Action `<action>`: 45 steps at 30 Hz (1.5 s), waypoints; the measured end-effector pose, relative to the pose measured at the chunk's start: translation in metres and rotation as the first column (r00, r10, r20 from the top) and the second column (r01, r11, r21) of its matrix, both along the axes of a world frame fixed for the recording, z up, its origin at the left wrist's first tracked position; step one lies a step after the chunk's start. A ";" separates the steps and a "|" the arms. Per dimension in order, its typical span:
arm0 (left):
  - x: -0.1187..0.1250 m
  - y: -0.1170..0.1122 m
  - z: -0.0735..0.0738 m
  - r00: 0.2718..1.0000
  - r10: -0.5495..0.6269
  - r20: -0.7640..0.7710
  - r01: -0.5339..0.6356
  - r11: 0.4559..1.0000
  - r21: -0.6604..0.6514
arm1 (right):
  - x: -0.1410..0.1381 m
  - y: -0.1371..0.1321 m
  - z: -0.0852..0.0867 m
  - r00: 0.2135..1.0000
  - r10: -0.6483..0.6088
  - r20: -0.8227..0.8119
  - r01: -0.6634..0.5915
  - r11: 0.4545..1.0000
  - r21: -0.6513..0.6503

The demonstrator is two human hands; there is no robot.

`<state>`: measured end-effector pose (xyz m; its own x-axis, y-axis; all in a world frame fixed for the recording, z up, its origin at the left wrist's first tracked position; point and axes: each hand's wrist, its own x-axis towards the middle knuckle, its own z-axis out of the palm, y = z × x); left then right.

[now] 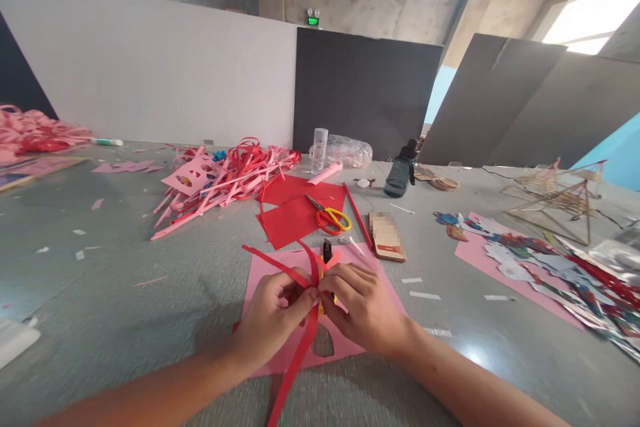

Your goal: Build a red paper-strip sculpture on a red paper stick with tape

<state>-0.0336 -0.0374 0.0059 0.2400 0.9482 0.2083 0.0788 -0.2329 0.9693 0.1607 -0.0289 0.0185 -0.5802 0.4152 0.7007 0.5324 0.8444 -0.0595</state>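
Observation:
Red paper strips are pinched between my left hand and my right hand, with the fingertips of both meeting where the strips cross. One strip hangs down toward me; other ends stick out up and to the left. Both hands are closed, above a pink paper sheet with cut-out holes. A yellow-and-black utility knife lies on the sheet, partly hidden by my right hand. Just beyond are red paper sheets and scissors with yellow and orange handles.
A heap of pink and red paper strips lies at the back left. A phone, a dark bottle and a clear bottle stand or lie beyond my hands. Paper scraps and a stick frame are on the right.

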 end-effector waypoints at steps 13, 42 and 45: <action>0.002 -0.003 0.006 0.999 -0.024 0.021 0.025 0.998 -0.065 | 0.000 0.001 -0.005 1.000 -0.014 0.009 0.014 1.000 -0.006; 0.003 -0.001 0.000 0.996 -0.014 0.089 0.019 0.999 -0.047 | 0.000 0.011 -0.007 0.990 -0.066 0.127 0.056 0.995 0.081; 0.004 -0.003 0.004 0.992 -0.010 0.128 0.021 0.996 -0.084 | 0.000 0.010 -0.006 0.998 -0.008 0.069 0.006 0.999 0.038</action>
